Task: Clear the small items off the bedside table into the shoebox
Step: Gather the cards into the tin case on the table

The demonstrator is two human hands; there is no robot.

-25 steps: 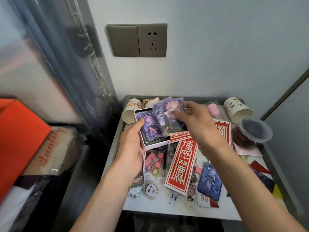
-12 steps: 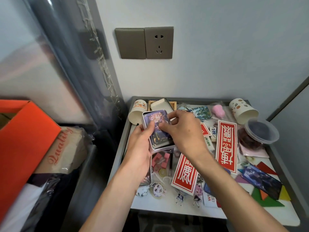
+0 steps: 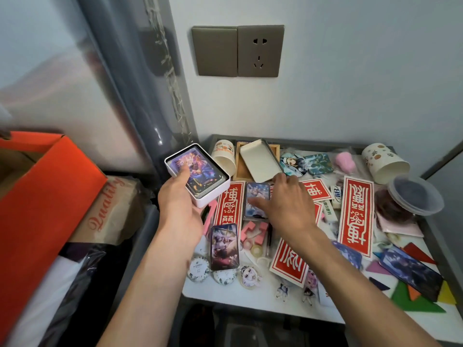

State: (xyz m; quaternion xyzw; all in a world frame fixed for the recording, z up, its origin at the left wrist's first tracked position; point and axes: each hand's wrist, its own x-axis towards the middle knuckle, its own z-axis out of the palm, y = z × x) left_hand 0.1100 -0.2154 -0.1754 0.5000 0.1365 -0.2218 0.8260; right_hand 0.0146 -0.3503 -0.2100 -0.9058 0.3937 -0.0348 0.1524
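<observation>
Shoebox (image 3: 37, 196), orange, sits well to the left of your left hand (image 3: 180, 206), off the counter (image 3: 233, 296). Your left hand grips a white tin (image 3: 213, 194) of cards from below, thumb pressed on the top card. Your right hand (image 3: 288, 206) is released, fingers spread low over the cluttered counter, thumb over a purple card (image 3: 256, 194) just right of the tin. A cream lid (image 3: 258, 159) lies just beyond its fingertips

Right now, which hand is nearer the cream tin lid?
Right. The right hand is just in front of the lid; the left hand holds the card tin further left.
</observation>
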